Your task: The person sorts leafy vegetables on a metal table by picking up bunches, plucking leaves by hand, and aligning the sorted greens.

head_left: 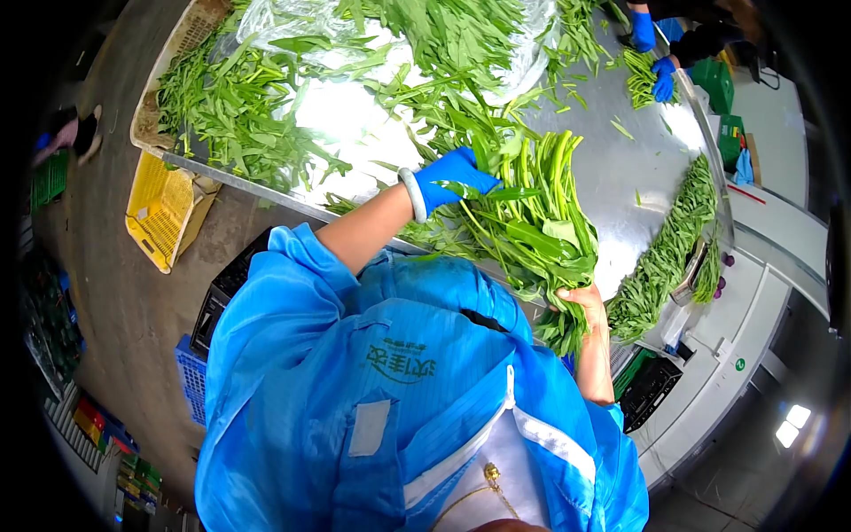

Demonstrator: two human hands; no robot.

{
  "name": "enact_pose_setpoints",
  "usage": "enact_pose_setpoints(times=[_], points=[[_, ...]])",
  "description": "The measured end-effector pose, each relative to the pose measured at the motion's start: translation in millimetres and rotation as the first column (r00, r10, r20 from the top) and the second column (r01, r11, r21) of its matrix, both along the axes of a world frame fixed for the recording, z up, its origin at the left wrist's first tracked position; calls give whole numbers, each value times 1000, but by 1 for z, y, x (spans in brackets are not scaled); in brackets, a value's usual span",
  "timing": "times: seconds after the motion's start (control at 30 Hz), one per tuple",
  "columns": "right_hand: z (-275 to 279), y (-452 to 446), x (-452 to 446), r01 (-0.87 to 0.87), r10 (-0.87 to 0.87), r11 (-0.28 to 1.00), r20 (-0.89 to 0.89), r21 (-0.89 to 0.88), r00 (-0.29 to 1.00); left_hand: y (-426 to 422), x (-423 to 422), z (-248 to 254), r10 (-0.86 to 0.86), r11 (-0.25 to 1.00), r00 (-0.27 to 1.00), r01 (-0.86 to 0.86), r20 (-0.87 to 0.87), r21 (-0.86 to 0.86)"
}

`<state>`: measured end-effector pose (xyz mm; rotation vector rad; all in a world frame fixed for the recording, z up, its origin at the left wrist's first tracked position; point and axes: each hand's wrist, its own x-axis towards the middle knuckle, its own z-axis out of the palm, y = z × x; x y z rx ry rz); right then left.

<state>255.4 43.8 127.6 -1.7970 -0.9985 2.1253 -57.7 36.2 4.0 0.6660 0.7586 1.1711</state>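
Note:
My right hand [581, 303], bare, is wrapped round a thick bunch of water spinach [550, 222]. The bunch's pale cut stems point away from me, and leaves hang below the hand by my jacket. At the left side of the bunch is my left hand [456, 180] in a blue glove, its fingers closed on a leafy water spinach stem [505, 192]. The fingertips are partly hidden. Both hands are over the near edge of a metal table [612, 146].
Loose greens [443, 44] and plastic film [297, 22] cover the table's far left. A row of bunched greens [665, 253] lies along the right. Another person's blue-gloved hand [663, 78] touches cut stems [638, 75]. A yellow crate [168, 213] stands on the floor left.

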Motion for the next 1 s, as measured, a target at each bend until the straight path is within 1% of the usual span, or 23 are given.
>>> enact_pose_setpoints(times=[0.03,0.07,0.13,0.27,0.3,0.33,0.4,0.5,0.53,0.6,0.63,0.67,0.7,0.73,0.8,0.83,0.87,0.9,0.93,0.97,1.0], points=[[-1,0,0,-21,21,999,20,32,1000,0,7,-10,-24,999,1000,24,-18,23],[-1,0,-1,-34,33,999,21,43,999,0,9,-12,-41,999,999,41,-30,-3],[0,0,-3,-59,58,996,23,65,998,-1,12,-14,-80,995,995,76,-55,-57],[6,2,-9,-117,114,988,30,105,993,-9,1,-24,-235,959,953,195,-189,-208],[7,3,-12,-133,130,983,30,125,991,-12,-6,-13,-162,949,986,144,-42,-281],[7,2,-14,-141,138,981,37,131,990,-15,-15,-5,-132,967,991,127,-10,-221],[8,2,-17,-157,150,977,55,143,987,-17,-16,-3,-83,990,977,58,-198,-128],[1,5,-9,-164,163,982,21,97,986,-21,-19,14,60,973,997,-50,38,-223],[1,5,-9,-152,150,982,20,109,988,-21,-31,-13,36,979,998,-26,47,-201],[1,4,-10,-127,125,983,19,136,992,-16,-47,-16,110,984,965,-139,-236,-109],[0,3,-10,-90,89,983,11,161,996,-14,-58,-14,225,952,937,-270,-265,-144],[0,3,-7,-57,57,992,4,110,998,-14,-68,-9,334,902,894,-394,-298,-174],[0,3,-3,-24,24,998,-1,59,1000,-16,-74,1,481,828,861,-508,-167,-237],[1,3,-1,7,-7,1000,-3,7,1000,-15,-78,7,501,804,834,-548,-232,-232],[5,2,-10,49,-49,998,7,31,999,-17,-73,7,314,923,903,-363,-294,-128],[6,3,-13,59,-59,998,7,28,998,-20,-62,-2,233,959,949,-260,-211,-114],[7,4,-17,69,-69,997,6,25,998,-17,-44,16,59,960,905,-166,-422,-223],[10,5,-25,65,-64,998,-32,18,997,-23,-22,14,112,979,936,-161,-333,-123],[8,6,-28,62,-61,998,-31,8,998,-25,-4,8,50,994,872,-93,-487,-64],[6,7,-29,59,-59,998,-27,-1,998,-27,10,12,178,982,755,-98,-631,160],[4,7,-28,56,-56,998,-21,-10,998,-28,18,14,328,926,614,-58,-718,373]])
